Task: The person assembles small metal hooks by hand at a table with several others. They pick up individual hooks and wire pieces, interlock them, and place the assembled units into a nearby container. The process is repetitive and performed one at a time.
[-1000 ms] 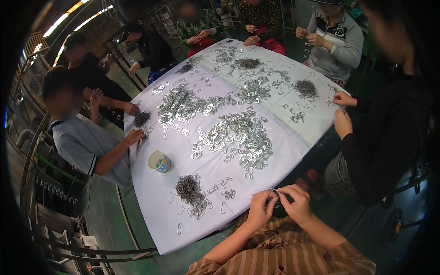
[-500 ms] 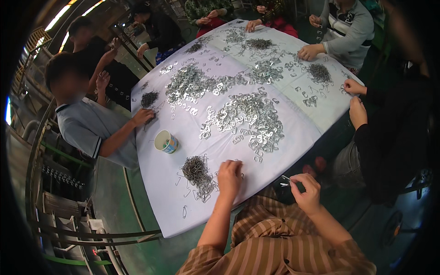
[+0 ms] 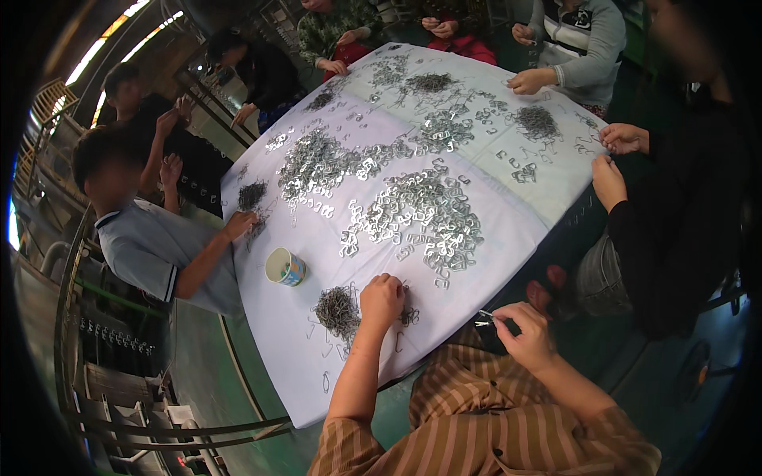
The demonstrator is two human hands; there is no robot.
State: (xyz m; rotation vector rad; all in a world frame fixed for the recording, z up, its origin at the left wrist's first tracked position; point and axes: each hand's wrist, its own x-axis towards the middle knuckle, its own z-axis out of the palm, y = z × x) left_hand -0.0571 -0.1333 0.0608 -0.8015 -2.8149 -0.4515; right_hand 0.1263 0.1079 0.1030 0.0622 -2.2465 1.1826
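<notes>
My right hand [image 3: 524, 332] is held just off the table's near right edge. Its thumb and fingertips pinch a small bright metal clip [image 3: 483, 320], perhaps with another hanging below. My left hand [image 3: 382, 300] is over the cloth, back upward, with its fingers curled down and together; whatever lies under the fingertips is hidden. Close to its left sits a dark heap of thin bent wire hooks [image 3: 337, 311]. A smaller cluster of wire hooks [image 3: 409, 316] shows by its right side. Beyond it spreads a large pile of shiny flat S-shaped metal clips [image 3: 417, 208].
A paper cup [image 3: 285, 267] stands left of the wire heap on the white-covered table [image 3: 278, 373]. Another pile of clips [image 3: 309, 165] lies farther back. Several people sit around the table with their hands at work, one at the left [image 3: 238, 225] and one at the right [image 3: 611, 181].
My left hand has shifted a little left, and the small wire cluster beside it now shows. My right hand keeps its pinch. The whole view has turned slightly.
</notes>
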